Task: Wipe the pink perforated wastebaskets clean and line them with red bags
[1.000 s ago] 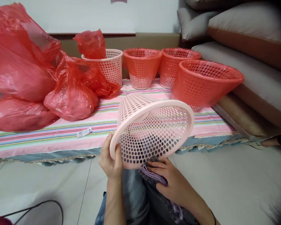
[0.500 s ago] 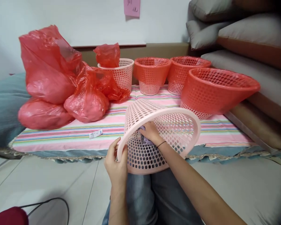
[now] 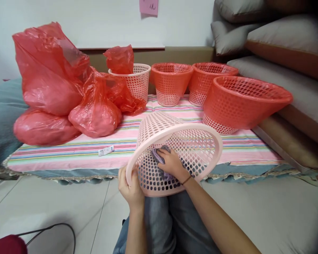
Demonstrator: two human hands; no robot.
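A pale pink perforated plastic basket [image 3: 161, 127] lies tipped on its side over my knees, its round mouth facing me. My left hand [image 3: 131, 186] grips the rim at the lower left, thumb inside and fingers around the outside. Inside the basket, my right hand [image 3: 172, 163] presses a purple-grey cloth [image 3: 167, 175] against the inner wall. Part of the cloth is hidden under the fingers.
Red plastic bags [image 3: 95, 116] with pink contents are piled at the left. Behind stand a pale basket [image 3: 140, 83] with a red bag and several baskets in red plastic [image 3: 172, 79]. A small white packet [image 3: 106, 151] lies on the striped cloth [image 3: 76, 155]. Cushions [image 3: 288, 38] are stacked right.
My right hand has moved the cloth lower and nearer the mouth along the basket's inner wall. The basket has shifted slightly left in view, with my left hand still on its rim.
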